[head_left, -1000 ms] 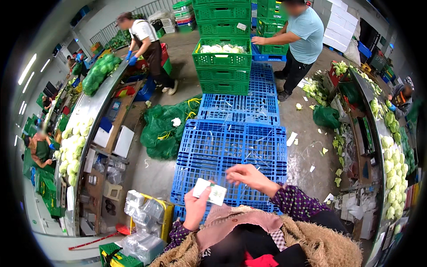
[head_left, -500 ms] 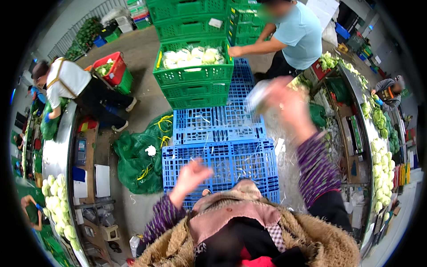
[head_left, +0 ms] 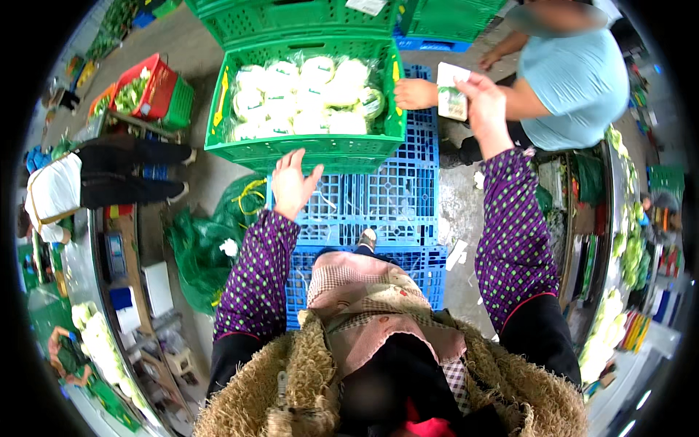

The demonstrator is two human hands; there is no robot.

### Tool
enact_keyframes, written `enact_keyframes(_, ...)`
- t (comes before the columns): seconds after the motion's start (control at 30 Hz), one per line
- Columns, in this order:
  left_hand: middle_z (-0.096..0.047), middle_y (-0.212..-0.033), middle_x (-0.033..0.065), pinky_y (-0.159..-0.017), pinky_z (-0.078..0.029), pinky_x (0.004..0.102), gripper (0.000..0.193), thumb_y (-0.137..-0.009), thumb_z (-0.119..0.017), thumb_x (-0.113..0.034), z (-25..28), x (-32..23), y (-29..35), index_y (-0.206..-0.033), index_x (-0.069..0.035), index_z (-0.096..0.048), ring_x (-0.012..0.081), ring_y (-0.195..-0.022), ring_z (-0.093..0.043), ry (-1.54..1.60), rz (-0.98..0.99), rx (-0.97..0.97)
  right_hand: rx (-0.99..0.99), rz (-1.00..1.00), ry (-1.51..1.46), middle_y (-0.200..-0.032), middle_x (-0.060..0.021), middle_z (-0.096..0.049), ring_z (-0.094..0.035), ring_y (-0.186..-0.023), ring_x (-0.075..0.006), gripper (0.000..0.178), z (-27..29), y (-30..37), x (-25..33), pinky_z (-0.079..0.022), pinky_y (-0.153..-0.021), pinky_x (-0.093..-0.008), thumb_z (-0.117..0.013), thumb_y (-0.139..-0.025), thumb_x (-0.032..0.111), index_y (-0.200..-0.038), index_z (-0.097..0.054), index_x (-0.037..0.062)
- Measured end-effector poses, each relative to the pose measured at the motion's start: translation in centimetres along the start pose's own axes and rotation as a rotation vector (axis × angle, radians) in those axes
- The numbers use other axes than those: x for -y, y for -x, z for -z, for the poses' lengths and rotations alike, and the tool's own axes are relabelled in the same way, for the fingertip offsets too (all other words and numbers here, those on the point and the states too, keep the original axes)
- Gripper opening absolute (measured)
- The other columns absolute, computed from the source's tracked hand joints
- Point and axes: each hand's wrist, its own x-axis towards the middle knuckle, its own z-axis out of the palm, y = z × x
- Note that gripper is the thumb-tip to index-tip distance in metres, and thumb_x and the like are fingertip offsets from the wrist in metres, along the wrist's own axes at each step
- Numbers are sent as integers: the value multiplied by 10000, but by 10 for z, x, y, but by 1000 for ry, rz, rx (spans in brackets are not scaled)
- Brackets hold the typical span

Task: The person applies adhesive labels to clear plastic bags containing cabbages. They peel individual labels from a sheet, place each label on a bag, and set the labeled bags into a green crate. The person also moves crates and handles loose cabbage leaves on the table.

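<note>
Two bare hands reach forward over the blue pallets (head_left: pixel 426 207). Left hand (head_left: pixel 291 188) is empty, its fingers apart and its palm down, just off the near wall of one open green crate (head_left: pixel 306 151). Right hand (head_left: pixel 480 105), farther to the right, pinches a small stack of white cards (head_left: pixel 452 91) between thumb and fingers; how many cards, I cannot tell.

Inside the open crate lie about a dozen round pale vegetables (head_left: pixel 280 100) in clear wrap, packed close together; the shine of the wrap hides an exact count. Another green crate (head_left: pixel 291 22) rises behind it.

One co-worker's closed hand (head_left: pixel 416 94) is at the crate's right rim, close to the cards; whether it touches the rim, I cannot tell. That co-worker wears a light blue shirt (head_left: pixel 579 87).

Far left, one red bin (head_left: pixel 162 87) holds green leaves (head_left: pixel 131 96), and one green bin (head_left: pixel 180 105) stands beside it. Nearer on the left, green netting (head_left: pixel 196 255) lies on the floor.
</note>
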Motion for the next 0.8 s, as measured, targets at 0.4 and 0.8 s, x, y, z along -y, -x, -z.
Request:
enact_keyframes(0.4, -535, -1290, 201, -945, -436, 471, 641, -812, -601, -473, -56, -8, -80, -1260, -21, -528, 372, -1166, -515, -140, 161, 252, 115, -286, 150, -906, -96, -689, -651, -797, -139, 215, -38, -61, -71, -524, -726, -258, -727, -769, -41, -959, -630, -23)
enact_keyframes(0.8, -644, -1023, 196, -845, -504, 449, 496, -784, -650, -389, -46, -31, -73, -1105, -12, -620, 357, -997, -604, -116, 134, 224, -113, -593, 46, -861, -110, -690, -655, -678, -151, 217, -26, -33, -156, -550, -587, -289, -763, -734, -7, -910, -637, -28)
